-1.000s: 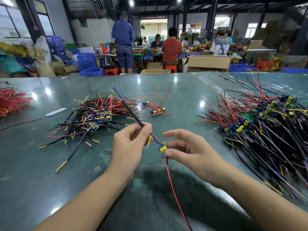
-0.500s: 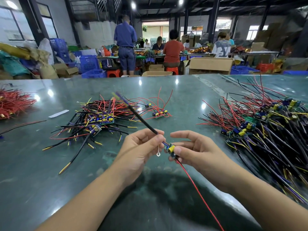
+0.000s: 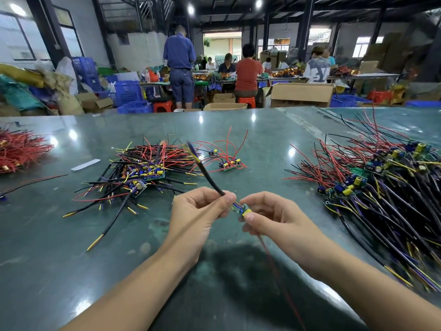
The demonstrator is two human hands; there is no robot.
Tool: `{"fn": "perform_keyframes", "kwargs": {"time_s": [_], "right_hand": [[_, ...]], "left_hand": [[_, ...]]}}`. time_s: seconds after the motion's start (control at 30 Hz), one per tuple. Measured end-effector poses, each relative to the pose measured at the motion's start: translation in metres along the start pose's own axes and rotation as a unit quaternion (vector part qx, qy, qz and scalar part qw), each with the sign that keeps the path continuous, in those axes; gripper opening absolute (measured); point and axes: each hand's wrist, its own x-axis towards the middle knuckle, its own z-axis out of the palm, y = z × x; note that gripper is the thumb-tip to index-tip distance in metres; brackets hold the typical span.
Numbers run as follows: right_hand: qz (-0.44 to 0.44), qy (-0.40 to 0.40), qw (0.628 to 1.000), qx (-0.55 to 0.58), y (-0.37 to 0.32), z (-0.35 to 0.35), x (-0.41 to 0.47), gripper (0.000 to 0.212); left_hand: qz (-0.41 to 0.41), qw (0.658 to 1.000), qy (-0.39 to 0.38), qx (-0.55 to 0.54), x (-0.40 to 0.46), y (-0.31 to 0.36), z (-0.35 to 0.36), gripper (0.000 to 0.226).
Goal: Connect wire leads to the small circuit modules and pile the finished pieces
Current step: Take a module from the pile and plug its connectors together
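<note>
You are at the connecting step: your left hand (image 3: 202, 211) pinches the black sheathed lead (image 3: 210, 180) near its end, and your right hand (image 3: 267, 216) pinches the small circuit module (image 3: 244, 211) between thumb and fingers, the two hands almost touching above the counter (image 3: 71, 271). A red wire (image 3: 274, 266) hangs below the module. Next, seat the lead's coloured cores squarely, then add the piece to the pile (image 3: 143, 168) on your left.
</note>
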Motion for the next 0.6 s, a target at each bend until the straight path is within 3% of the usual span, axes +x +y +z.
{"fn": "perform_keyframes", "kwargs": {"time_s": [0.1,0.23,0.47,0.6], "right_hand": [[-0.035,0.058,0.994,-0.086,0.003,0.006,0.0,0.005],[-0.022,0.078,0.99,-0.114,0.006,0.004,0.003,0.013],[-0.011,0.054,0.998,0.008,0.005,-0.003,0.006,0.013],[-0.002,0.027,0.999,0.026,0.008,-0.005,0.006,0.03]], "left_hand": [[-0.025,0.999,-0.02,0.0,-0.003,-0.002,0.003,0.013],[-0.069,0.996,-0.044,-0.023,-0.006,-0.002,0.007,0.017],[-0.065,0.997,-0.03,-0.018,-0.004,-0.002,0.007,0.033],[-0.069,0.997,-0.018,0.007,-0.002,-0.002,0.004,0.029]]}}
